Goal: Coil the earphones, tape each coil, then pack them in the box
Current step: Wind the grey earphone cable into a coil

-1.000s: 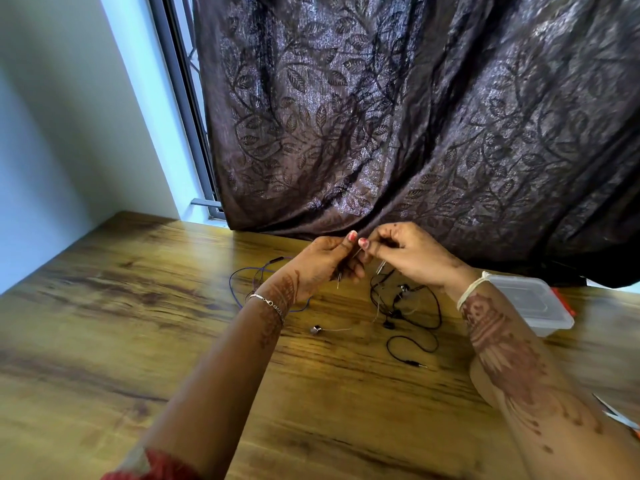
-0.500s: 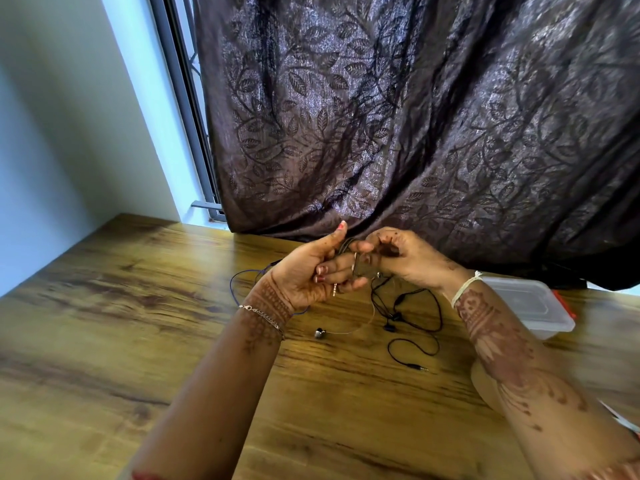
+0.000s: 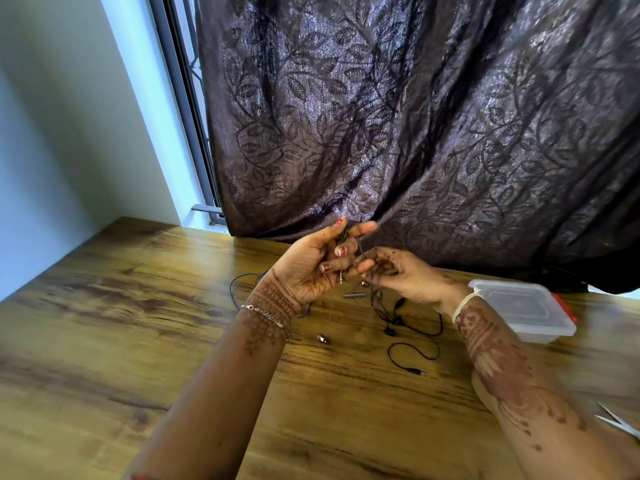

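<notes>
My left hand [image 3: 311, 268] is raised above the wooden table, palm toward me, with a thin earphone cable [image 3: 360, 249] wound around its fingers. My right hand [image 3: 398, 275] pinches the same cable just right of those fingers. An earbud [image 3: 322, 338] of this cable lies on the table below. A black earphone [image 3: 408, 327] lies loose and uncoiled under my right hand, its jack [image 3: 420, 373] pointing right. A blue earphone cable [image 3: 239, 289] lies behind my left wrist, mostly hidden. A clear plastic box [image 3: 526, 311] with its lid on sits at the right.
A dark leaf-patterned curtain [image 3: 415, 133] hangs down to the table's far edge. Scissors [image 3: 620, 424] lie at the right edge of the view. A window frame [image 3: 194, 133] and white wall stand at the left.
My left hand has turned palm-up and lifted, and the cable now loops around its fingers. My right hand has dropped lower and to the right along the cable.
</notes>
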